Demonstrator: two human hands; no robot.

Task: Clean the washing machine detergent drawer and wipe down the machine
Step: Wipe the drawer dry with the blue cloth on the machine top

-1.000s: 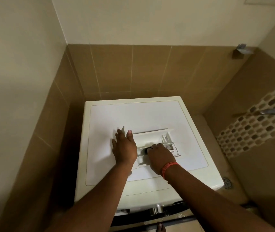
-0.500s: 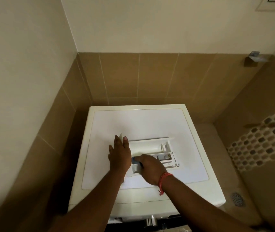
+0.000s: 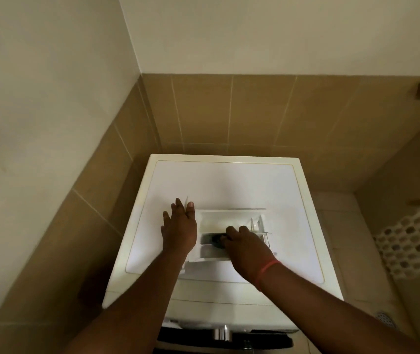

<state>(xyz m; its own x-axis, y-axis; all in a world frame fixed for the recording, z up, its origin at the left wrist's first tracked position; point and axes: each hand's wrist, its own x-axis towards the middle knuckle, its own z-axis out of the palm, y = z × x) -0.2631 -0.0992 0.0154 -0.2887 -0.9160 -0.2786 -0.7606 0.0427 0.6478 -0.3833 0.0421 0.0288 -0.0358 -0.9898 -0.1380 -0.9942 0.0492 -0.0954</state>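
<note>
A: Where does your white plastic detergent drawer (image 3: 231, 233) lie now?

B: It lies flat on the top of the white washing machine (image 3: 229, 180), toward the front edge, with its compartments facing up. You have the machine standing in a corner of tan tiled wall (image 3: 254, 111).

A: And your left hand (image 3: 179, 229)?

B: Your left hand rests on the left end of the drawer with the fingers straight and spread, pressing it down. It grasps nothing. Half a second ago it lay in much the same place, so it has hardly shifted.

A: Your right hand (image 3: 246, 247)?

B: Its fingers are curled round a small dark object (image 3: 216, 240) inside the drawer's middle compartment. I cannot tell what the object is; only a dark rounded part shows beside your fingertips. A thin red band (image 3: 266, 272) sits on that wrist.

A: What differs from before?

B: Half a second ago your right hand worked at the left part of the drawer, close against your left hand, and a bluish part of the held object showed. Now your right hand has moved rightward along the drawer, and the two hands are apart. Your head has also dropped a little, so more of the machine's dark front (image 3: 225, 341) shows at the bottom.
</note>
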